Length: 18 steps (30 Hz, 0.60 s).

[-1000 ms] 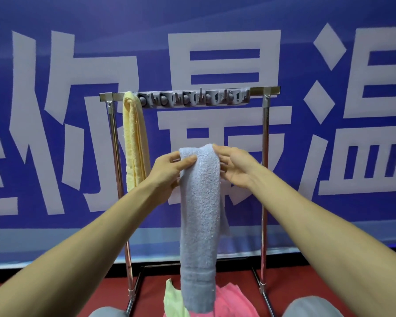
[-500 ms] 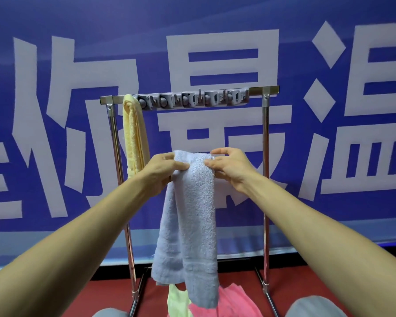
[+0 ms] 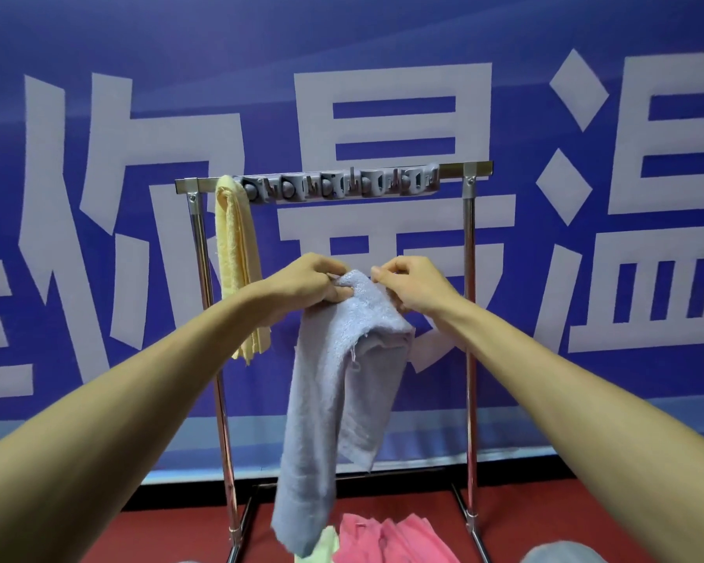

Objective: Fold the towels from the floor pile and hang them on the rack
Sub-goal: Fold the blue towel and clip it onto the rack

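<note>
Folding step in hand. Left hand [image 3: 316, 283] and right hand [image 3: 413, 287] both pinch the top of the pale blue towel [image 3: 338, 384], fingers clamped on its upper fold. It hangs uneven in the air before the rack [image 3: 470, 278], below the top bar, one layer shorter than the other. Yellow towel [image 3: 236, 262] already draped at the bar's left end. Next move likely: square the layers, lift, drape over the bar. Floor pile, pink towel [image 3: 391, 540] and light green towel [image 3: 322, 546], awaits on the floor. No containers seen.
</note>
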Tool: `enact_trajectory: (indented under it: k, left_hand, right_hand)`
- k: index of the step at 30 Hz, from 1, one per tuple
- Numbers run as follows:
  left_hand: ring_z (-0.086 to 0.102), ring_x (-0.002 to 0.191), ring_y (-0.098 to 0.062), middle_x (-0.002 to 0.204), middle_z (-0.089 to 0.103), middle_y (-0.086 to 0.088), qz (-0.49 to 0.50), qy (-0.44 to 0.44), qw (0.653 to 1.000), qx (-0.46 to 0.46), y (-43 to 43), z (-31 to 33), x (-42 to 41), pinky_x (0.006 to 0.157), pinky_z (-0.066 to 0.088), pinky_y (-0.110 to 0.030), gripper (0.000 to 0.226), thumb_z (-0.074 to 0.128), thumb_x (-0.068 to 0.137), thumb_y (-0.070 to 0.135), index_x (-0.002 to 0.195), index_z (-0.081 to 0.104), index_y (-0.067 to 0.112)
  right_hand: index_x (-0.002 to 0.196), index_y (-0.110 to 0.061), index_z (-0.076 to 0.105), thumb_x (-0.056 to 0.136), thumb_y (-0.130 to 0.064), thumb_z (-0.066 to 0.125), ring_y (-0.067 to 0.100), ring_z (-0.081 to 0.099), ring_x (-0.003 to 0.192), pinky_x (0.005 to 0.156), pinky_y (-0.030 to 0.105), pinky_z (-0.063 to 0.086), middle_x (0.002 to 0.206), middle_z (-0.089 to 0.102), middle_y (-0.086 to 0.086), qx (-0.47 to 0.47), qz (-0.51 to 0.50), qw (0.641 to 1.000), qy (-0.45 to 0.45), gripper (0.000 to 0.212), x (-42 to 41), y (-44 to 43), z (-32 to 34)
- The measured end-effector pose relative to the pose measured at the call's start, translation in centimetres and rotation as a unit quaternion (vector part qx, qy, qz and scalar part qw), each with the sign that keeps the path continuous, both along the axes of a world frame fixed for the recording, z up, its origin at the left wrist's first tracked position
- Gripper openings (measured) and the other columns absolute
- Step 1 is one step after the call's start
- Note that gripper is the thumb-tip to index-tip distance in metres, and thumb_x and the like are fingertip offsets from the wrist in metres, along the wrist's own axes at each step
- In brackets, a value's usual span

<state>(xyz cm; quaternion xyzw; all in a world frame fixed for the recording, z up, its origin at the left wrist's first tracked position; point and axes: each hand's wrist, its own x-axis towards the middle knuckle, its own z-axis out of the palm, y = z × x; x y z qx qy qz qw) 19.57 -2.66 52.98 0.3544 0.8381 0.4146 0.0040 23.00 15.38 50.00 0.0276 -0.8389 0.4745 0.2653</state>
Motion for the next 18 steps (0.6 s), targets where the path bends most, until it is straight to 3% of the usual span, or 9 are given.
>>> enact_trajectory:
  k: [2, 6, 10, 13, 15, 18]
  left_hand:
    - [0.065, 0.081, -0.013, 0.089, 0.072, -0.004, -0.026, 0.006, 0.999, -0.021, 0.0, 0.6, 0.3, 0.069, 0.052, -0.021, 0.013, 0.06, 0.09, 0.005, 0.091, 0.071, 0.012]
    - [0.066, 0.086, -0.018, 0.095, 0.071, -0.01, -0.021, 0.007, 1.0, -0.02, -0.6, 1.4, 0.1, 0.073, 0.052, -0.026, 0.011, 0.062, 0.091, 0.013, 0.097, 0.068, 0.007]
    - [0.064, 0.083, -0.019, 0.098, 0.067, -0.013, -0.018, -0.026, 0.999, 0.036, -1.8, 1.8, -0.6, 0.072, 0.053, -0.03, 0.011, 0.065, 0.088, 0.013, 0.098, 0.064, 0.009]
    - [0.066, 0.08, -0.019, 0.095, 0.068, -0.014, -0.037, -0.092, 0.991, 0.096, -2.9, 1.9, -1.5, 0.069, 0.055, -0.029, 0.022, 0.066, 0.087, 0.011, 0.109, 0.061, 0.008]
    - [0.065, 0.07, -0.017, 0.085, 0.069, -0.01, -0.053, -0.136, 0.98, 0.138, -3.4, 2.0, -1.9, 0.06, 0.054, -0.025, 0.023, 0.064, 0.087, 0.008, 0.11, 0.059, 0.006]
    - [0.059, 0.063, -0.014, 0.078, 0.066, -0.004, -0.067, -0.147, 0.975, 0.155, -4.0, 2.0, -2.4, 0.057, 0.05, -0.023, 0.016, 0.066, 0.085, 0.016, 0.098, 0.063, 0.007]
  right_hand:
    - [0.098, -0.01, 0.067, 0.096, -0.037, 0.052, 0.01, 0.053, 0.067, 0.062, 0.025, 0.044, 0.077, 0.061, -0.001, -0.02, 0.047, 0.998, -0.031, 0.031, 0.1, -0.5, -0.1]
    - [0.092, -0.005, 0.064, 0.1, -0.044, 0.041, 0.015, 0.054, 0.069, 0.066, 0.028, 0.045, 0.076, 0.06, 0.005, -0.15, 0.164, 0.968, -0.118, 0.046, -0.1, -0.7, -0.5]
    - [0.118, 0.001, 0.061, 0.093, -0.041, 0.052, 0.019, 0.058, 0.083, 0.079, 0.033, 0.046, 0.095, 0.061, 0.012, -0.209, 0.28, 0.926, -0.145, 0.05, -0.7, -0.6, -0.4]
    - [0.113, -0.009, 0.068, 0.088, -0.033, 0.057, 0.019, 0.057, 0.081, 0.078, 0.03, 0.047, 0.093, 0.062, 0.011, -0.223, 0.351, 0.895, -0.159, 0.036, -1.1, -1.0, 0.4]
    - [0.115, -0.01, 0.067, 0.089, -0.029, 0.06, 0.024, 0.046, 0.08, 0.077, 0.031, 0.041, 0.096, 0.052, 0.017, -0.202, 0.365, 0.896, -0.15, 0.033, -1.6, -1.4, 0.9]
    - [0.125, -0.002, 0.061, 0.089, -0.025, 0.058, 0.029, 0.057, 0.101, 0.093, 0.038, 0.044, 0.119, 0.06, 0.02, -0.202, 0.355, 0.906, -0.109, 0.042, -2.9, -1.5, 1.9]
